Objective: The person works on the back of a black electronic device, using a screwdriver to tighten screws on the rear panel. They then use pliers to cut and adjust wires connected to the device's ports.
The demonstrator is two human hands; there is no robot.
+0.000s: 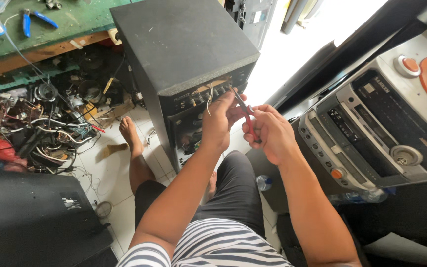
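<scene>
Silver stereo deck (381, 123); blue pliers (35, 20); wire tangle (50, 128)

White tiled floor (124, 198) bearing black speaker cabinet (184, 44), tangled wires and parts (45, 128), plastic bottle (264, 182).

The speaker cabinet (184, 42) at upper centre is matt black, faintly dusty, with a rough textured top. The pliers (247, 118) have glossy red plastic grips and bare metal jaws. The stereo unit (371, 123) at right is smooth silver plastic with orange buttons. The floor tiles (119, 198) are glossy white. The workbench (50, 34) at upper left shows worn green covering over raw wood.
</scene>
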